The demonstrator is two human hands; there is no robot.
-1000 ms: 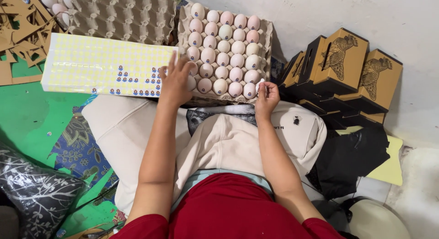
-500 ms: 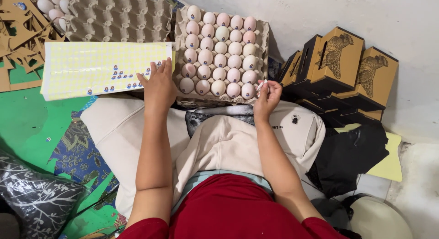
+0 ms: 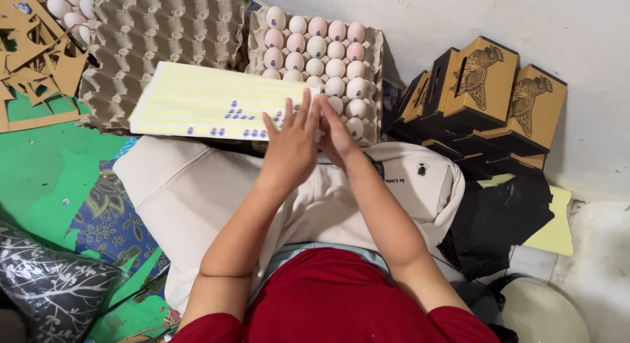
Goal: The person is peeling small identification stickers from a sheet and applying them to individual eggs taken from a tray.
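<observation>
Sticker sheet (image 3: 203,100), pale yellow, lies across my lap just left of the filled egg tray (image 3: 374,38), its right edge under my fingertips. I hold left hand (image 3: 292,143) and right hand (image 3: 338,136) pressed side by side, fingers straight, gripping nothing I can see. Risk, as I judge it: a slipped finger knocks the near eggs (image 3: 354,110), or the sheet slides off

Two egg trays (image 3: 164,35) (one filled), three boxes (image 3: 482,80).
</observation>
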